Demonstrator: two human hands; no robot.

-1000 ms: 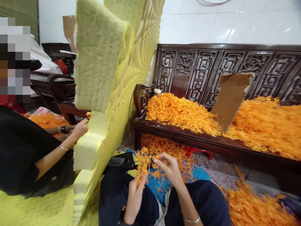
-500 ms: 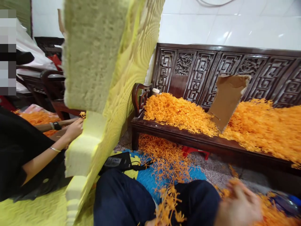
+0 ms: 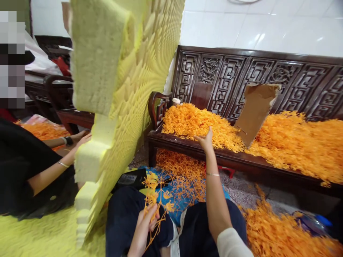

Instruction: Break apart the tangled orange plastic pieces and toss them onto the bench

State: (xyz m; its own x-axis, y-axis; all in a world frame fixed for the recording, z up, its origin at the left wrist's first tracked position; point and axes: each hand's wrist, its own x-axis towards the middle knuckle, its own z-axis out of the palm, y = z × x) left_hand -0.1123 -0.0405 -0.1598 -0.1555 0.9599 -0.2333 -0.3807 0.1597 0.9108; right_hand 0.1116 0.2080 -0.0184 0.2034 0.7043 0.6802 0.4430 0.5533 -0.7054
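Observation:
My left hand (image 3: 147, 217) is closed around a small bunch of orange branching strands (image 3: 158, 198), thin stems with frilled tips, above my lap. My right hand (image 3: 205, 141) is stretched forward to the front edge of the left orange pile (image 3: 195, 121) on the wooden bench. Its fingers are spread and I see nothing held in them; whether they touch the pile I cannot tell. More tangled orange strands (image 3: 184, 171) hang or lie below the bench, between it and my knees.
A cardboard piece (image 3: 253, 110) stands between the left pile and a larger right pile (image 3: 302, 139) on the carved bench (image 3: 193, 142). Yellow bumpy foam (image 3: 134, 96) rises at my left; beyond it sits a person in black (image 3: 34, 171). Another orange heap (image 3: 270, 225) lies at lower right.
My right hand has moved from the heap at lower right up and left to the bench pile. My left hand has risen into view with the orange strands.

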